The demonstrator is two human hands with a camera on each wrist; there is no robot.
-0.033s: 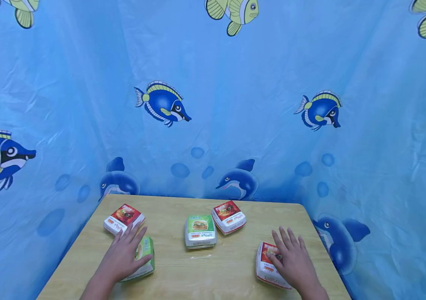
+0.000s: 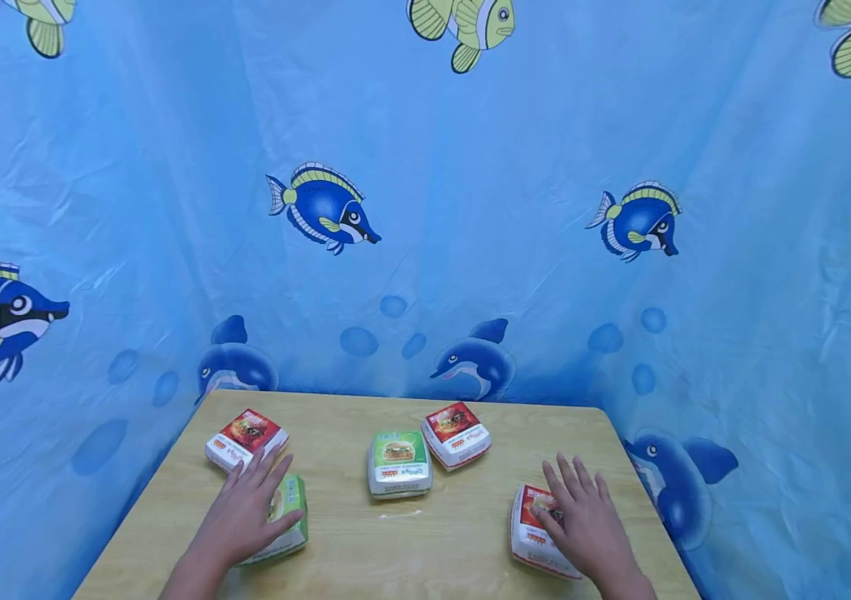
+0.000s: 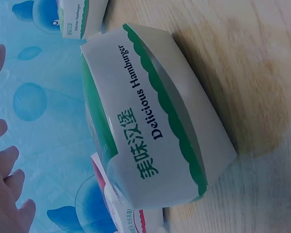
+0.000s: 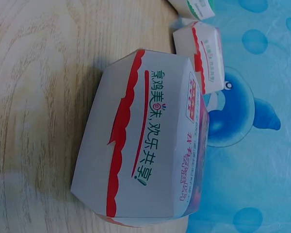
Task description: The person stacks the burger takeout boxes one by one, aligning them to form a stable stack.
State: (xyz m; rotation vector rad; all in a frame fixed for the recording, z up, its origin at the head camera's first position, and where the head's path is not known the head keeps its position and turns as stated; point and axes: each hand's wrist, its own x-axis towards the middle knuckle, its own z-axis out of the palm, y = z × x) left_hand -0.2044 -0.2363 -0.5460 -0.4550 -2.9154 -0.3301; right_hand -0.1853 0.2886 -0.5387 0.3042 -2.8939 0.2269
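My left hand (image 2: 245, 508), fingers spread and fairly straight, is held above a green-and-white hamburger box (image 2: 292, 512) at the table's near left. In the left wrist view that closed box (image 3: 140, 126) stands on the wood, with the fingertips (image 3: 12, 182) apart from it. At the near right, my right hand (image 2: 586, 521) extends over a red-and-white hamburger box (image 2: 533, 537), overlapping its right side in the head view. The right wrist view shows this box (image 4: 140, 141) closed and upright on the table, the fingers barely visible at the frame's edge. Neither hand grips anything.
Another red hamburger box (image 2: 251, 433) lies beyond my left hand. Around the middle, a green box (image 2: 400, 467) and a red box (image 2: 458, 435) sit side by side. The wooden table (image 2: 365, 558) backs onto a blue curtain (image 2: 470, 275) printed with fish and dolphins.
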